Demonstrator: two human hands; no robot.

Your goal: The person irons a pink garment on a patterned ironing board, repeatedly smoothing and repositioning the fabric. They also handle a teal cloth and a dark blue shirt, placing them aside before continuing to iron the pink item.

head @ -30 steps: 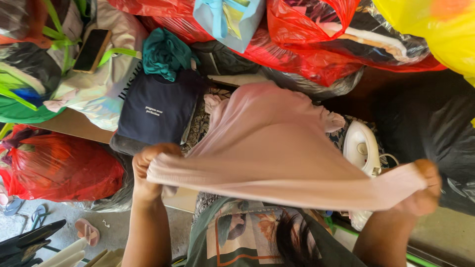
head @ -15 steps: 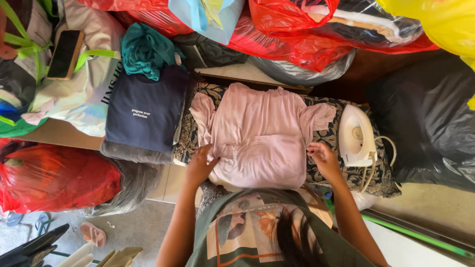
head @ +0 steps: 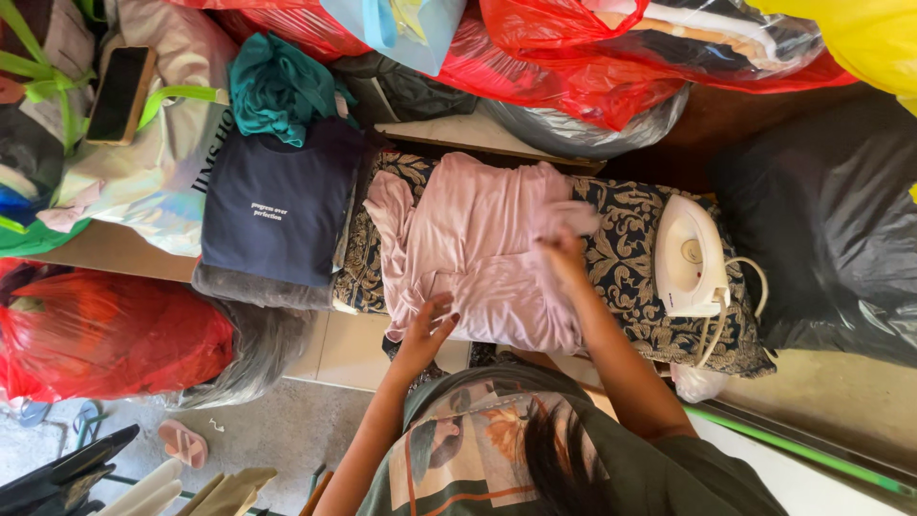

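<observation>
A pale pink shirt point(head: 478, 248) lies spread on a patterned dark cloth point(head: 630, 258) that covers a low board. My left hand point(head: 430, 325) rests flat on the shirt's lower left part, fingers apart. My right hand point(head: 564, 247) pinches the shirt's right sleeve and folds it inward over the body. A white iron point(head: 690, 258) stands on the patterned cloth just right of the shirt, its cord looping at its side.
A folded navy shirt point(head: 277, 215) and a teal garment point(head: 277, 86) lie left of the board. Red plastic bags point(head: 105, 334), a black bag point(head: 831, 229) and a yellow one point(head: 860, 38) crowd around. A phone point(head: 119, 94) lies on a white bag.
The pink shirt was held up stretched between both hands, then laid flat on the board. Now my right hand has taken the right sleeve and turned it inward.
</observation>
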